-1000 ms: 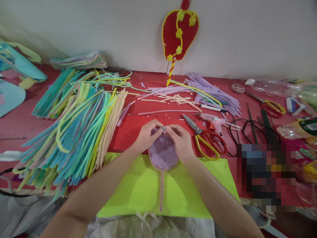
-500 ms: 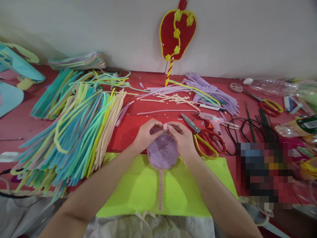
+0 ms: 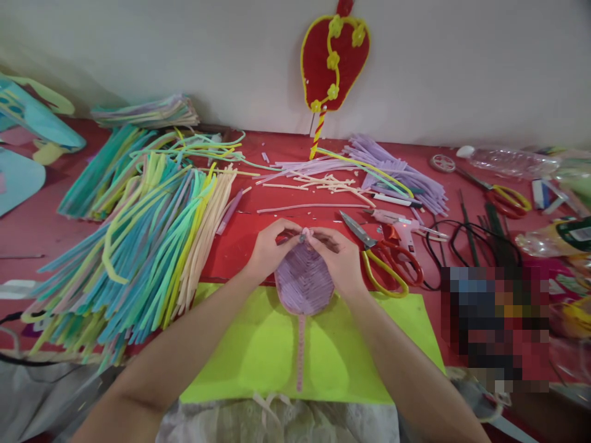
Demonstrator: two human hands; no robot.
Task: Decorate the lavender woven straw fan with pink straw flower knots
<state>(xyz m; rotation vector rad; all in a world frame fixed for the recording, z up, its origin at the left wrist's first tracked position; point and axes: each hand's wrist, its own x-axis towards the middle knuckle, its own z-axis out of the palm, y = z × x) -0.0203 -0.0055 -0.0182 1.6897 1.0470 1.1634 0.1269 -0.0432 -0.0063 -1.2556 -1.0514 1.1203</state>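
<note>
Purple woven fan (image 3: 303, 283) lies over the far edge of the lime-green sheet (image 3: 258, 351), handle toward the person. Left hand (image 3: 270, 252), fingers curled, pinches its top rim. Right hand (image 3: 339, 261) pinches a small pink piece (image 3: 305, 234) there. Judged: attaching step; next calls for steady fingertip pressure.

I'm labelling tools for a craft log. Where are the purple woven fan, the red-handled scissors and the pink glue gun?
purple woven fan (image 3: 303, 284): head view, middle of its woven face.
red-handled scissors (image 3: 372, 248): head view, near the pivot.
pink glue gun (image 3: 390, 217): head view, on its barrel.
</note>
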